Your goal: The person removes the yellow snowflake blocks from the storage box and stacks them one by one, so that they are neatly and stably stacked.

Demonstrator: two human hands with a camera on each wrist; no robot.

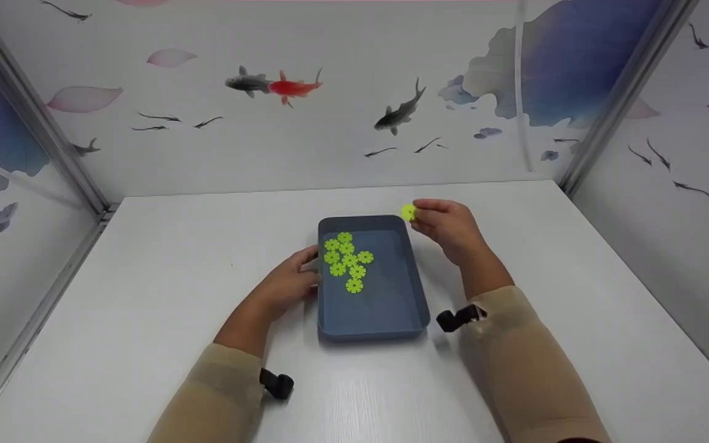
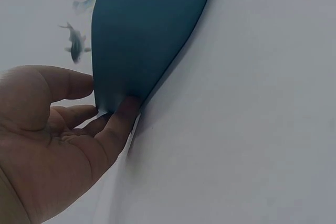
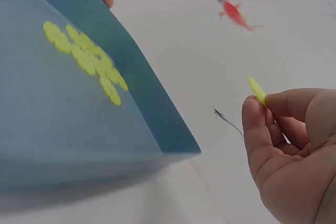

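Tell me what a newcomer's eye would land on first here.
Probably the yellow-green discs clustered toward the left side of the blue-grey tray. Next, the single disc pinched in the right hand near the tray's far right corner, then the red fish pictured on the back wall.

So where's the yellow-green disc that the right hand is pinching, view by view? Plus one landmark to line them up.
Head: held disc, slightly right of centre, by the tray's far right corner, in the right hand.
Left wrist: not in it.
Right wrist: right of centre, about mid-height, at the fingertips.
Shared landmark: the tray; centre in head, top in left wrist, left in right wrist.
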